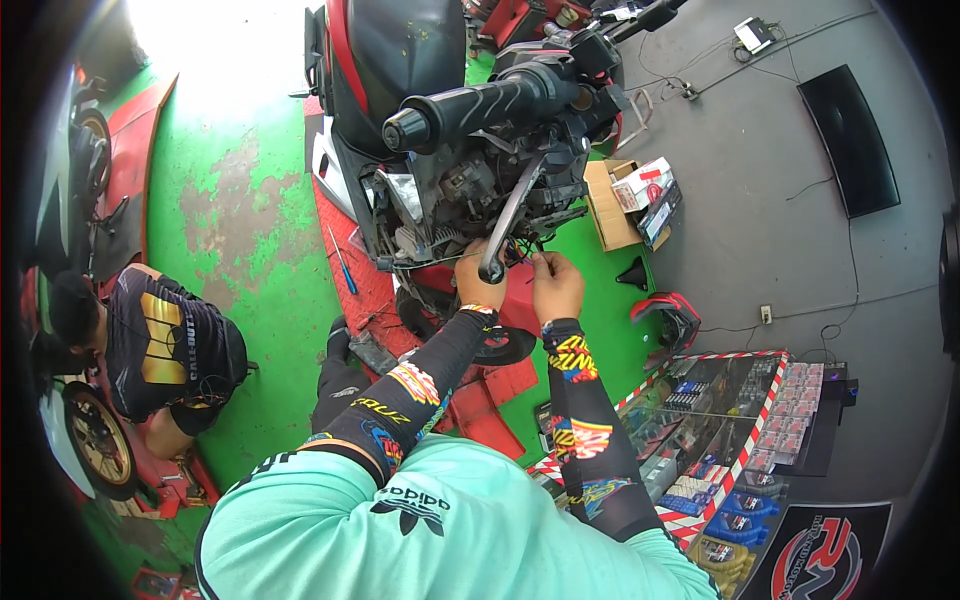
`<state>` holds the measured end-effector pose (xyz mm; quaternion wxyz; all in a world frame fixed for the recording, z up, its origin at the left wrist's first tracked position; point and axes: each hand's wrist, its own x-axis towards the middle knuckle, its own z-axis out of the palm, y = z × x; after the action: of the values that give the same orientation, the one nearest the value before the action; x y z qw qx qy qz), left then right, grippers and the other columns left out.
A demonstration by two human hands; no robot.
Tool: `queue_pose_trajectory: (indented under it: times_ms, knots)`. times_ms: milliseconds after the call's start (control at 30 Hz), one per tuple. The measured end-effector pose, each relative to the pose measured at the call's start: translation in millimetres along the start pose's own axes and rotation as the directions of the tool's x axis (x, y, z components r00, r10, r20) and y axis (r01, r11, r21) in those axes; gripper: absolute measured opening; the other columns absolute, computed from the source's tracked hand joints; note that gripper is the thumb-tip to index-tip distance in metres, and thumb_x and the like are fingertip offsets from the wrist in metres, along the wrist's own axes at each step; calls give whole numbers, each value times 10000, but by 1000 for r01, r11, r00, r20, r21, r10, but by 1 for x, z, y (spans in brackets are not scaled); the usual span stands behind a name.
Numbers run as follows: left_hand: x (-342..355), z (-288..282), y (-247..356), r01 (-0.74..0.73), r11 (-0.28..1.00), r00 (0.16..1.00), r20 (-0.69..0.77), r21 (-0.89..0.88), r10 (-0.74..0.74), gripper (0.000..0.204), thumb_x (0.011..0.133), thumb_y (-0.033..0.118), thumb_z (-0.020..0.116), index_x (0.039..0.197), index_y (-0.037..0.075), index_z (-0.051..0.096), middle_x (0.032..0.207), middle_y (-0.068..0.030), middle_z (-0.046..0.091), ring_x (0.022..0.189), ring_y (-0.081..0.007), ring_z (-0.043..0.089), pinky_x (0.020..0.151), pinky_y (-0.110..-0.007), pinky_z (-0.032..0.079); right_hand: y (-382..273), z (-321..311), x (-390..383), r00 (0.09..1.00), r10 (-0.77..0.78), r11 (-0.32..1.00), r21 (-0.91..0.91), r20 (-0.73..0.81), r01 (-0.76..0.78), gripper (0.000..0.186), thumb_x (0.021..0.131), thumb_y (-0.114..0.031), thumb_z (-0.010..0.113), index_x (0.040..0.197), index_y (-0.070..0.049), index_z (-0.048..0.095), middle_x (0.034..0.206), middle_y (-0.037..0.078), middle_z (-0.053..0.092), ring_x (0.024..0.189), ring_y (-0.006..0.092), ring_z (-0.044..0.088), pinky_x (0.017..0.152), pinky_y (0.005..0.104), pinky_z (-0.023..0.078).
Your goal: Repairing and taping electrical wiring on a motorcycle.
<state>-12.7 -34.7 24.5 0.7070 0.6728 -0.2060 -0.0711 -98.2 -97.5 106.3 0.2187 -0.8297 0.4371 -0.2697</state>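
In front of me stands a scooter (405,75) with its front panels off, so dark inner parts and wiring show. Its black handlebar grip (480,108) points left, and a grey brake lever (512,215) hangs down toward my hands. My left hand (480,277) reaches in beside the lever tip, fingers curled and partly hidden by the lever and wiring. Just right of it, my right hand (557,288) pinches at thin dark wires (530,248) between thumb and fingertips. What the left fingers hold cannot be made out.
A screwdriver (343,263) lies on the red lift platform (375,305). Right are an open cardboard box (610,208), a red helmet (672,322) and a glass display case (690,400). A co-worker (175,340) crouches at left beside another motorcycle's wheel (98,440).
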Motion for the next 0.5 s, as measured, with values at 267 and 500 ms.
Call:
queue_pose_trajectory:
  times_ms: [267, 500]
  knots:
    - [2, -5, 9, -21, 1000, 1000, 11, -2, 21, 188, 798, 125, 686, 947, 28, 747, 848, -190, 688, 848, -398, 666, 714, -460, 527, -69, -9, -25, 994, -38, 998, 57, 99, 32, 197, 928, -221, 681, 932, -30, 729, 750, 179, 698, 694, 342, 707, 631, 427, 524]
    - [1, -4, -5, 1, 999, 998, 68, 44, -4, 274, 898, 207, 630, 1126, 115, 753, 907, -155, 691, 796, -366, 679, 693, -429, 531, -86, 15, -29, 965, -239, 968, 102, 104, 229, 186, 935, -203, 651, 928, -26, 710, 848, 210, 707, 814, 415, 692, 697, 465, 540]
